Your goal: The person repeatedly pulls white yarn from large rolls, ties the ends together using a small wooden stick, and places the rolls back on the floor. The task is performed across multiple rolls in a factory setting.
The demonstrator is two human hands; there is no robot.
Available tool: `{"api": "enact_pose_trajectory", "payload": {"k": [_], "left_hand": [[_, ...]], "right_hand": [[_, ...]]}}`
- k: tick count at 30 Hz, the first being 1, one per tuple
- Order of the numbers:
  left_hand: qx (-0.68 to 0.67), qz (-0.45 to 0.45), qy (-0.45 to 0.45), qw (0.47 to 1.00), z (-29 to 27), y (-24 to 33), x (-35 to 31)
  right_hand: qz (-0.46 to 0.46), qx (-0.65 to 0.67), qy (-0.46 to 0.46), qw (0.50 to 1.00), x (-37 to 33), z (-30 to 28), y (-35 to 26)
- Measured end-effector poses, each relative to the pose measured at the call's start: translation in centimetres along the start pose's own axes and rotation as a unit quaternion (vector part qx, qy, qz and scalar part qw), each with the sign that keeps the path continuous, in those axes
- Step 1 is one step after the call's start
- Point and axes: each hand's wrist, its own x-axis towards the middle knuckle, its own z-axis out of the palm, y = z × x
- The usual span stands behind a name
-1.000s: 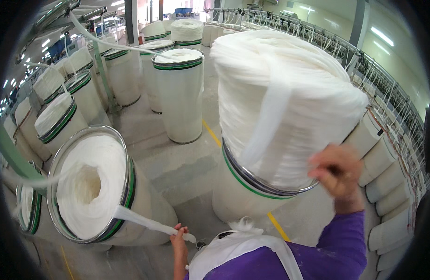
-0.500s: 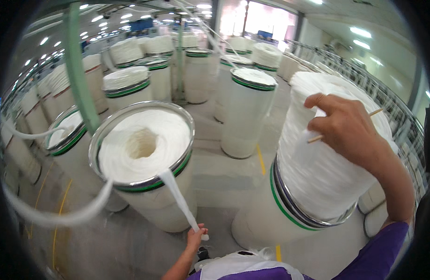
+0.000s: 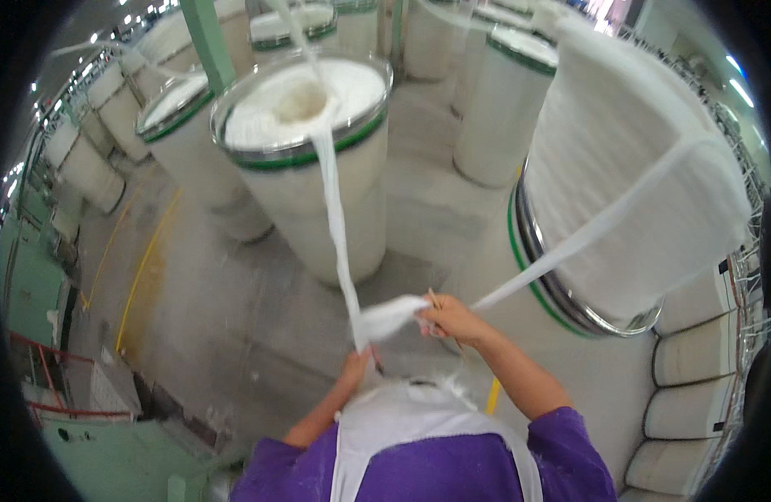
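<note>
In front of my apron, my left hand (image 3: 360, 365) is closed on the end of a white cotton sliver (image 3: 335, 226) that hangs from the sliver can (image 3: 314, 192) ahead on the left. Close beside it, my right hand (image 3: 449, 321) grips a second sliver (image 3: 582, 238), which runs down from the tall white coil (image 3: 628, 167) heaped above the can at right. A thin wooden stick (image 3: 434, 299) is also in my right hand. Between my hands the second sliver's loose end (image 3: 392, 316) spreads out broad and flat, meeting the left one.
Another sliver can (image 3: 507, 109) stands behind, between the two near ones. More cans stand at the far left, and a row of pale cans (image 3: 691, 360) lines the right. A green post (image 3: 205, 42) rises at left, and green machinery (image 3: 109, 456) is at lower left.
My right hand has come down from the tall coil toward my left hand, drawing a sliver with it. My view has tilted down. The left hand still holds its sliver.
</note>
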Motion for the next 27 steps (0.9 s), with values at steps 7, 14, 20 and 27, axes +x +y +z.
{"api": "enact_pose_trajectory", "payload": {"k": [7,14,20,27], "left_hand": [[-0.202,0.109,-0.119,0.966,3.0,13.4,-3.7],[-0.288,0.041,-0.227,0.93,5.9,20.7,-6.2],[-0.226,0.04,-0.256,0.939,6.1,22.3,-6.7],[-0.217,0.063,-0.262,0.938,4.6,22.5,-6.4]], "right_hand": [[0.021,0.372,0.115,0.921,-1.1,0.6,6.6],[-0.093,0.323,0.235,0.912,-2.4,0.8,3.4],[-0.23,0.219,0.249,0.915,-1.6,4.5,1.3],[-0.204,0.185,0.305,0.912,-1.7,3.6,0.8]]}}
